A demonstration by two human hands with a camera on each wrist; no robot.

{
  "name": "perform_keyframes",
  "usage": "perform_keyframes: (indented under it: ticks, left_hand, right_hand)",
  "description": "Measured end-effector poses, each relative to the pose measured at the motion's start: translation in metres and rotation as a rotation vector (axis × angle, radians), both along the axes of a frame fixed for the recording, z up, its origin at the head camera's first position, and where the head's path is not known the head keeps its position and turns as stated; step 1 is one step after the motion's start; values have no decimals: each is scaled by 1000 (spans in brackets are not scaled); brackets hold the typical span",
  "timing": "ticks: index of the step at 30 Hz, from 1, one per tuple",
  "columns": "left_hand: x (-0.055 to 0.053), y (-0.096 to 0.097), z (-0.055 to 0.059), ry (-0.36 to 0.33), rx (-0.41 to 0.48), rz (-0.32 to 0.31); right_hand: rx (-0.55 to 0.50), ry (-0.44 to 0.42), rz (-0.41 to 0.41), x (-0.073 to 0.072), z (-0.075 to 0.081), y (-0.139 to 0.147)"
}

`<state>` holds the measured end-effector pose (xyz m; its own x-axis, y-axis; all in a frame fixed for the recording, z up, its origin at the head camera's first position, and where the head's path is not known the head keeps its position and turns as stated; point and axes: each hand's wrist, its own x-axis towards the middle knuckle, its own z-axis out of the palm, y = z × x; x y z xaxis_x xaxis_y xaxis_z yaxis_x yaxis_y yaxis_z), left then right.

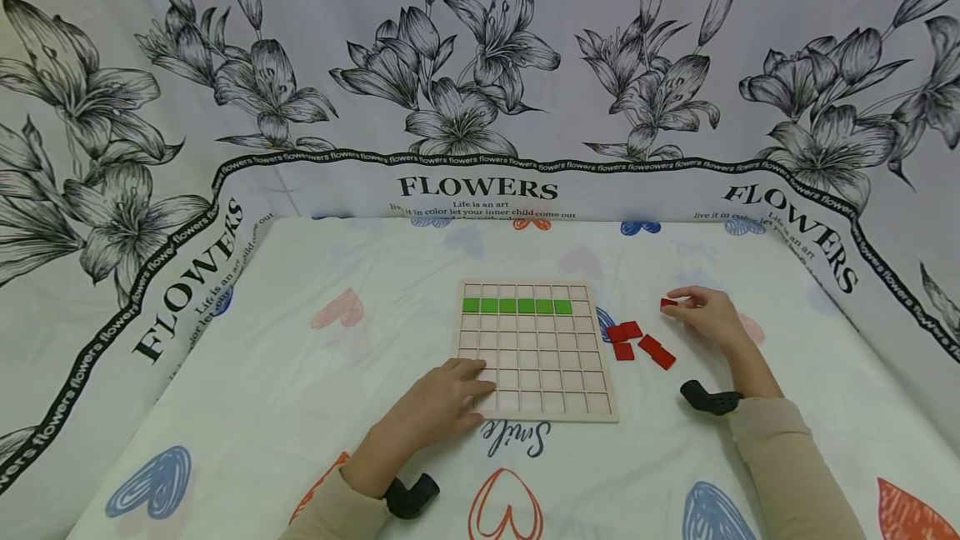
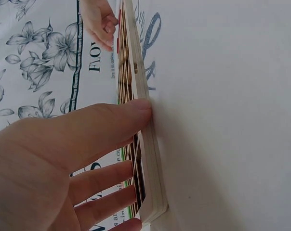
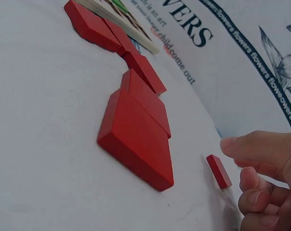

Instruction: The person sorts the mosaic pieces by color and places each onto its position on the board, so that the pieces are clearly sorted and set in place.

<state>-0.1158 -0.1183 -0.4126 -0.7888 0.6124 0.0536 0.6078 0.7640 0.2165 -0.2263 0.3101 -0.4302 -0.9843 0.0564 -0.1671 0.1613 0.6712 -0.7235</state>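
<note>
A wooden grid board (image 1: 540, 412) lies on the table, with a row of green tiles (image 1: 507, 306) in its second row from the far side. My left hand (image 1: 442, 394) rests at the board's near left corner, fingers spread over the grid. Its thumb (image 2: 131, 113) touches the board's near edge. To the board's right, my right hand (image 1: 701, 315) is at a single red tile (image 3: 218, 172). In the right wrist view a small gap shows between that tile and the fingertips, with thumb and forefinger parted and the other fingers loosely bent.
Several red tiles (image 1: 657, 352) lie loose between the board and my right hand, some touching one another. A white cloth with printed hearts covers the table (image 1: 247, 407). Behind it hangs a flower-printed curtain (image 1: 300, 182). Black straps (image 1: 708, 398) sit on both wrists.
</note>
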Motion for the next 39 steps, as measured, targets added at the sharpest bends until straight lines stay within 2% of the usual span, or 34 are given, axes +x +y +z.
perform_keyframes:
  ticks: [12,21,29,39]
  left_hand:
    - [1,-1,-1,11,4,-5]
    - [1,-2,-2,16,4,-8]
    - [1,-1,0,14,0,-7]
    - [1,0,0,12,6,-5]
  right_hand:
    - [-3,-37,2,1,-4,11]
    - [-55,-59,-26,0,-9,16]
    - [-46,-89,-48,-1,-9,15]
    - [-20,-52,-31,-1,-10,17]
